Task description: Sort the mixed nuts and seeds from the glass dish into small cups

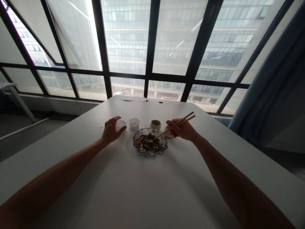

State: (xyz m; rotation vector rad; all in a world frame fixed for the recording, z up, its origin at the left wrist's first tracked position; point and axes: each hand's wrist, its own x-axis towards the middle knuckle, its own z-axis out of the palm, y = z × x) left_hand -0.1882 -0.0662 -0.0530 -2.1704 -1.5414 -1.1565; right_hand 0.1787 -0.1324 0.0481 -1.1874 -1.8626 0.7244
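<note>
Head: right hand pinches chopsticks.

Dish on table; cups in row behind.

Both forearms bare, slim, long. Bare too: left hand and right hand, flanking the glass dish.
</note>
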